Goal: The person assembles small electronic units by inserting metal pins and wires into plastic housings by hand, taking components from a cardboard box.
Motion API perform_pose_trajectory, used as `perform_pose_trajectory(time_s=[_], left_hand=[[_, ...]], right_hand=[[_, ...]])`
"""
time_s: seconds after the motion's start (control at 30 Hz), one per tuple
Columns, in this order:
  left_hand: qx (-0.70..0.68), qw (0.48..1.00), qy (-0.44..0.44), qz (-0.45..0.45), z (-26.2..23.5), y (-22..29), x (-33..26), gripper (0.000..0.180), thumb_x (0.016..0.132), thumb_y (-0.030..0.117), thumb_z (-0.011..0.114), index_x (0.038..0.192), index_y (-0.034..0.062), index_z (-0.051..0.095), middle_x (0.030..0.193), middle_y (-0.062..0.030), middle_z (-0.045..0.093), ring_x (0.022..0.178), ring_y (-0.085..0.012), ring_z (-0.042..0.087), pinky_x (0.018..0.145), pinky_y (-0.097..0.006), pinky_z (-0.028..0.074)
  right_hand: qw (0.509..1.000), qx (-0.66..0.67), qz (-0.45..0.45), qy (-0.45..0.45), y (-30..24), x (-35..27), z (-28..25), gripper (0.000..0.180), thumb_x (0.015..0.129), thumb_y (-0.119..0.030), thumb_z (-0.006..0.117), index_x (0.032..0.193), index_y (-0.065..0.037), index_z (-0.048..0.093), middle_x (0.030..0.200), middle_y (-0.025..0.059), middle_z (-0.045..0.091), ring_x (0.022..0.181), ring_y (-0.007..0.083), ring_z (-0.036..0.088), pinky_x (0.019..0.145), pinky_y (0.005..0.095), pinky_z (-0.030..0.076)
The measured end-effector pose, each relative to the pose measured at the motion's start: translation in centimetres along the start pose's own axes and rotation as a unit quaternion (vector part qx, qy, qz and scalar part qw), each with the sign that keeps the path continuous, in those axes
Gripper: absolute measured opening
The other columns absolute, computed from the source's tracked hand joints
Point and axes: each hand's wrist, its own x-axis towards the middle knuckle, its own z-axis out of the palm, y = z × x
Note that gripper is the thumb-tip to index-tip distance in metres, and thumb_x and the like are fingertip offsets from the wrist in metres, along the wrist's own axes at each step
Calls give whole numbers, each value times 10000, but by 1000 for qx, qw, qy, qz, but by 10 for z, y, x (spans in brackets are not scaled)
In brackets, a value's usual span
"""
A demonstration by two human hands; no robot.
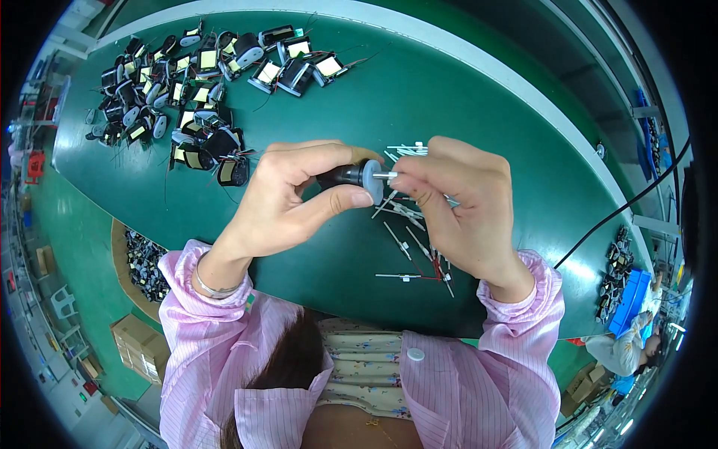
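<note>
Over the middle of the green table, my left hand (280, 187) grips a small black housing (340, 176) between thumb and fingers. Its round grey end (372, 182) faces right. My right hand (471, 202) pinches a thin metal rod with a white piece (386, 175) against that grey end. How far the rod goes in cannot be seen. Beneath and beside my right hand lie several loose thin rods with white connectors (404, 245), some with red wires (437, 268). My right hand partly covers them.
Black housings with pale yellow pads (208, 60) and wires are heaped at the table's far left. A box of small parts (142, 262) and a closed carton (140, 348) stand lower left. At right are a black cable (598, 230), a blue bin (630, 299) and another person (617, 352).
</note>
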Motion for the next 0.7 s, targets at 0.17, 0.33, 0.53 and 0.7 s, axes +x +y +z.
perform_pose_trajectory(time_s=[0.17,0.33,0.53,0.7], left_hand=[[-15,1000,-10,-26,3,-1,-8,249,735,28,734,959,-55,663,743,-120,648,585,-173,610,533,-277,463],[152,987,2,56,6,4,-9,257,713,15,750,938,-64,655,698,-127,629,568,-170,600,510,-264,452],[116,989,67,56,14,4,-2,272,717,33,760,950,-64,658,684,-113,608,562,-154,584,509,-248,441],[89,994,37,52,5,-4,15,366,768,103,740,1077,-54,621,850,-147,641,749,-219,633,690,-297,495]], right_hand=[[998,30,-17,-44,4,0,2,95,713,41,699,796,5,670,577,76,493,497,197,440,467,313,312],[994,-91,-67,-9,-3,-3,7,83,709,49,692,768,4,653,553,78,480,480,209,463,459,319,329],[991,-68,-63,92,-1,-5,20,71,730,40,698,777,13,652,571,76,486,465,201,457,438,299,323],[992,-77,-54,87,13,11,3,37,753,-3,669,787,3,656,592,106,505,501,254,494,462,351,365]])
